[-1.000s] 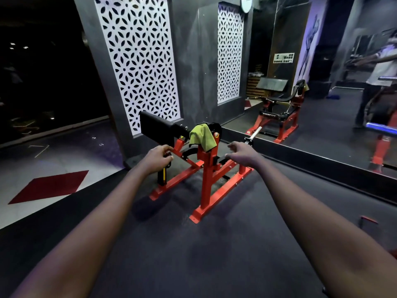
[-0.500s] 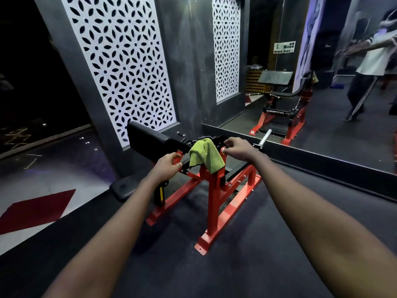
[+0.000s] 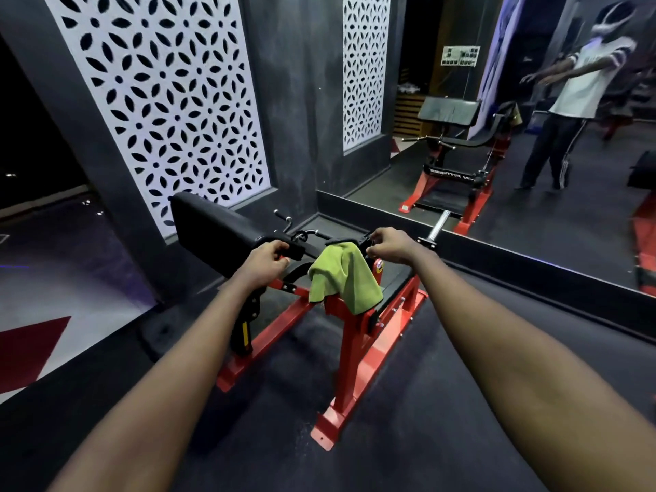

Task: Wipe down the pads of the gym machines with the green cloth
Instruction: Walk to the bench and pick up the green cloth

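Head view is showing both hands newly arriving at the machine [image 3: 349,349], the left hand [image 3: 264,265] gripping a black handle [image 3: 295,253] beside the pad [image 3: 213,225], the right hand [image 3: 390,245] curling fingers at the green cloth [image 3: 342,275] hanging between them, grasp unconfirmed, wiping not started.

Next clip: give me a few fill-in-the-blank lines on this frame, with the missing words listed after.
1. The cloth draped over the frame is ____ in colour.
2. That frame is painted ____.
3. The cloth hangs ____ the left hand and the right hand.
4. The long pad is coloured ____.

Missing words: green; red; between; black.
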### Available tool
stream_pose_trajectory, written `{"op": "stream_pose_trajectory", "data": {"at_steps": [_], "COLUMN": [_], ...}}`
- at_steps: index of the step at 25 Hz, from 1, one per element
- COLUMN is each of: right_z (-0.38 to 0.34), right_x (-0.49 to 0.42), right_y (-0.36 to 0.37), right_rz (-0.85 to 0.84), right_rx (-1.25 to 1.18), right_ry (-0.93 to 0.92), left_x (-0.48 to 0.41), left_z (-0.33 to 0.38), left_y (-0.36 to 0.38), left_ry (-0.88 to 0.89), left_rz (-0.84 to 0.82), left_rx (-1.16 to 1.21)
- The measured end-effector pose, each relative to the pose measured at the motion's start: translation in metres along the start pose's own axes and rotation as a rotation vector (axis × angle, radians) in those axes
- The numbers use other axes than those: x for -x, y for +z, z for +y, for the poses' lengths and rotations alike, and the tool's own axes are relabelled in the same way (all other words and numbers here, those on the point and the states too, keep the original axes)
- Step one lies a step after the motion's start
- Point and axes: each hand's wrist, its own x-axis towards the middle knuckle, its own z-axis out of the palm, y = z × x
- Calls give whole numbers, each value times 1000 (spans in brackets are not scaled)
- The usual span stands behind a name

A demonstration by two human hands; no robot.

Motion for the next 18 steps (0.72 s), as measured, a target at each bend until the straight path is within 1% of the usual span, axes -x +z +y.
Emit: {"op": "stream_pose_trajectory", "data": {"at_steps": [3, 5, 9, 12, 15, 18], "right_z": [-6, -4, 7, 12, 17, 23], "right_x": [-52, -88, -152, -192, -221, -230], "right_y": [12, 24, 49, 69, 87, 102], "right_rz": [-12, -35, -89, -81, -113, -69], "right_rx": [17, 64, 173, 264, 383, 382], "right_ry": [-8, 2, -18, -38, -48, -94], "left_x": [-45, -71, -110, -133, -151, -159], "left_z": [-17, -27, -44, -60, -77, -92], "left_y": [5, 10, 16, 21, 26, 29], "left_ry": [-17, -28, -65, -114, -152, -199], "left_rz": [-26, -52, -37, -52, -57, -69], "left_rx": [12, -5, 21, -1, -14, -15]}}
